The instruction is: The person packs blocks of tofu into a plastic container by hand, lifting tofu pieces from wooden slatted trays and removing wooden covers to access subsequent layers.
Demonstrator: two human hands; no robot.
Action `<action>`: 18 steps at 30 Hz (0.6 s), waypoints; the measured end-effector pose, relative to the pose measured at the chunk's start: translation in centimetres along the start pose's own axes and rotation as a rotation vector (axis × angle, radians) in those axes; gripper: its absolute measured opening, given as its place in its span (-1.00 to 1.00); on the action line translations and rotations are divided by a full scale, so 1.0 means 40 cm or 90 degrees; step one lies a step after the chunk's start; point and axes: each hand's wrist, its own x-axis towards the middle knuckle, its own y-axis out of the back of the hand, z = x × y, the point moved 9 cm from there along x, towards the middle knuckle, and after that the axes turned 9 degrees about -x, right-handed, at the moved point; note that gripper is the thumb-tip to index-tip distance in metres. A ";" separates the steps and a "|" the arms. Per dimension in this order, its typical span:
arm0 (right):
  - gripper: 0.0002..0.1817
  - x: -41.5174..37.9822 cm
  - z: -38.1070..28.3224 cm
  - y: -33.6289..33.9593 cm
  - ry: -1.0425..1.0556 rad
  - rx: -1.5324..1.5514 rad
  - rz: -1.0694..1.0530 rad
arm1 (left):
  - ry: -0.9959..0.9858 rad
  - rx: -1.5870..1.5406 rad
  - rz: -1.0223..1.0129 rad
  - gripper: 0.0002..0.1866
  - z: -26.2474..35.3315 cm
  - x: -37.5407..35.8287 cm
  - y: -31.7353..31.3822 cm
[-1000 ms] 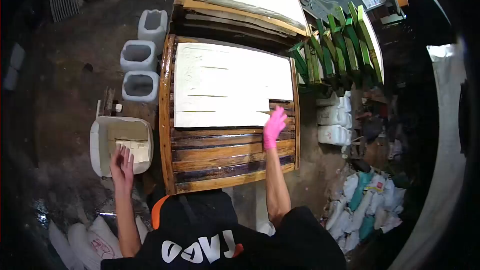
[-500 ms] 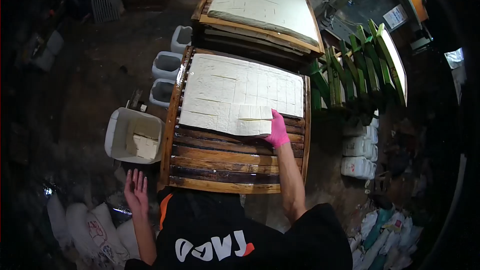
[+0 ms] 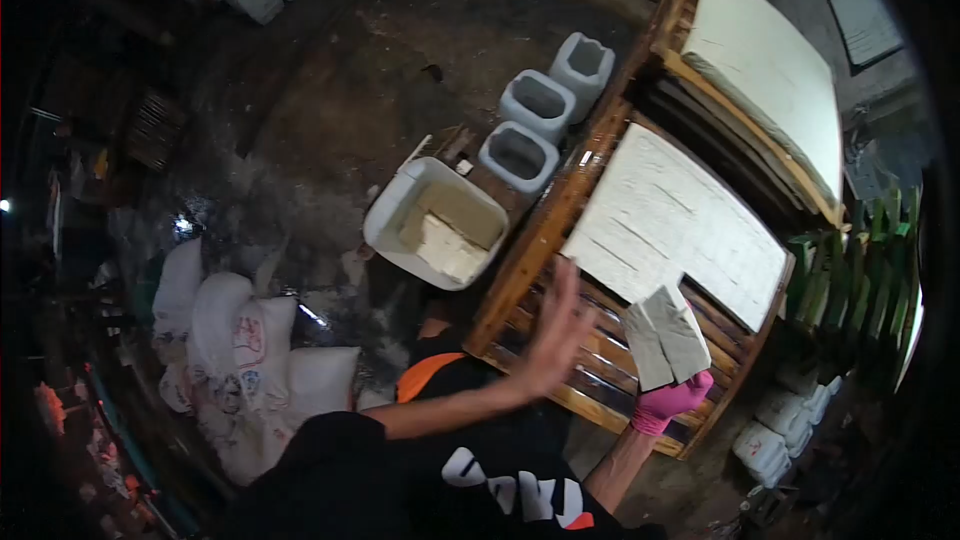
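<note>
My right hand, in a pink glove, grips a piece of tofu that is tilted up, its greyish side facing me. Bare and slightly blurred, my left hand is held with fingers stretched out, left of that piece and apart from it. Beyond both hands lies a large white tofu slab with cut lines, on a wooden slatted rack. A notch shows in the slab's near edge. To the left, a white tub contains several tofu pieces in cloudy liquid.
Cut-open plastic containers stand along the rack's left side. Behind is a second tofu slab on a stacked frame. White sacks lie at lower left. Green slatted frames and white jugs are at right.
My right hand has lifted a tofu piece off the slab's near corner and tilted it. My left hand has come up toward it. The view has turned left.
</note>
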 end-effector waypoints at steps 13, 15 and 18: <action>-0.57 0.265 1.235 -0.342 -0.649 -0.353 -0.196 | 0.462 -0.606 0.612 -0.45 -0.780 0.089 0.681; -0.46 0.279 1.448 -0.235 -0.750 -0.434 -0.263 | 0.484 -0.582 0.508 -0.46 -0.704 0.069 0.690; -0.41 0.280 1.618 -0.200 -0.725 -0.520 -0.170 | 0.500 -0.503 0.297 -0.43 -0.500 0.018 0.701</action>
